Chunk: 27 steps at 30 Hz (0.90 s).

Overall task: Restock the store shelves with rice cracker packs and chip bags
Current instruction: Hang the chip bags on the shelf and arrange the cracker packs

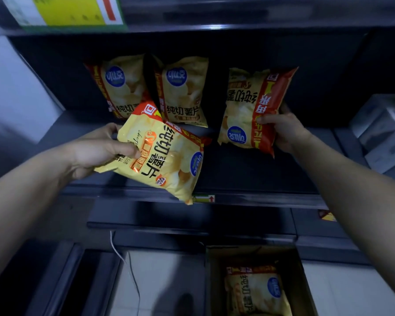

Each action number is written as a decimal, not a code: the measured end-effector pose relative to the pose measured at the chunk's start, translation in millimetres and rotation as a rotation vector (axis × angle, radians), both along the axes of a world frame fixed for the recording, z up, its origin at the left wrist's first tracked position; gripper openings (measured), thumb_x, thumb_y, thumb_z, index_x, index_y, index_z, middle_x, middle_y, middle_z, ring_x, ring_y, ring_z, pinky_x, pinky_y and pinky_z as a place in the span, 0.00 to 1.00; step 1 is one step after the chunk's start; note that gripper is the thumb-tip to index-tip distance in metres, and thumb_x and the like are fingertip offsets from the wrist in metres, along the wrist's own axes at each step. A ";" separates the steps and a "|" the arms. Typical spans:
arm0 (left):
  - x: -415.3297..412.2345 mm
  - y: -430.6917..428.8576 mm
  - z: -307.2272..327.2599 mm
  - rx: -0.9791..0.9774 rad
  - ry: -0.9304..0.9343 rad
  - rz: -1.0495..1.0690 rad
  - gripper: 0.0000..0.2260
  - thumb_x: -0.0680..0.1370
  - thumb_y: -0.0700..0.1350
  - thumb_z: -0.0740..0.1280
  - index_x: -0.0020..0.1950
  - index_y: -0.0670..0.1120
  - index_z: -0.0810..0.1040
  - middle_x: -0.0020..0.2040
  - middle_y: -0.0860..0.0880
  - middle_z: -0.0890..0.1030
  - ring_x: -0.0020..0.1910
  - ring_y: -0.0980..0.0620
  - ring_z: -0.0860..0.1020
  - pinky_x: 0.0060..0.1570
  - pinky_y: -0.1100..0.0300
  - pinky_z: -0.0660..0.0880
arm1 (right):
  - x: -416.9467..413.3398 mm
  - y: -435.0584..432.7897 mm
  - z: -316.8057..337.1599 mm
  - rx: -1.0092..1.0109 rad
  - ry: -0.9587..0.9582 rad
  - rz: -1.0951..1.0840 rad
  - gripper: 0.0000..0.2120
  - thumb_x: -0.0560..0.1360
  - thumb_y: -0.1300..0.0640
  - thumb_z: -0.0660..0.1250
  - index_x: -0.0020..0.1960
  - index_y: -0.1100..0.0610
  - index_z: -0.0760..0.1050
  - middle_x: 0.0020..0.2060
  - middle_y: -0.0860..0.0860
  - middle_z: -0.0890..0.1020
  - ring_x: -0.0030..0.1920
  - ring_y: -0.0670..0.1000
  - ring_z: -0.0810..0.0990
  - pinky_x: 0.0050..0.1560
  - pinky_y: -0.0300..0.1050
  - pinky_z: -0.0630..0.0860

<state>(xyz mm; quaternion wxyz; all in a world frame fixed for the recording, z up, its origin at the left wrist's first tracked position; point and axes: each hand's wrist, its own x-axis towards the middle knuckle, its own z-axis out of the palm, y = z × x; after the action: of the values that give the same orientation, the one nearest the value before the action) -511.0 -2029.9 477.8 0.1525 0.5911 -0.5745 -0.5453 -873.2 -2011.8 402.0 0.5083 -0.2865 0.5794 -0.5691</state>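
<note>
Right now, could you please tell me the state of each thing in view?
Left hand: gripping a tilted chip bag.
Right hand: gripping an upside-down chip bag.
Two shelved chip bags: upright, side by side.
Cardboard box: open, a chip bag inside.

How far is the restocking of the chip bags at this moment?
Done: two chip bags already stand at the back of the shelf.
In hand: the left hand holds a bag at the shelf front, and the right hand holds another bag over the shelf.
Left: the box below holds at least one more bag. No rice cracker packs are visible.
</note>
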 end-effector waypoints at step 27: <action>-7.5 27.8 -7.7 0.044 -0.006 -0.026 0.26 0.71 0.32 0.70 0.66 0.40 0.66 0.56 0.39 0.81 0.45 0.47 0.81 0.31 0.70 0.79 | 27.7 1.8 53.4 0.442 1.441 0.670 0.44 0.65 0.48 0.76 0.74 0.48 0.58 0.64 0.53 0.74 0.63 0.56 0.73 0.63 0.53 0.72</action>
<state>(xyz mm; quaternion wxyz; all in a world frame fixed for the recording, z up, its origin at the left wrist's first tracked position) -518.6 -2002.1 470.2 0.1307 0.5885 -0.5706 -0.5577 -845.5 -2010.0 455.4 0.1993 -0.6324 0.7459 0.0631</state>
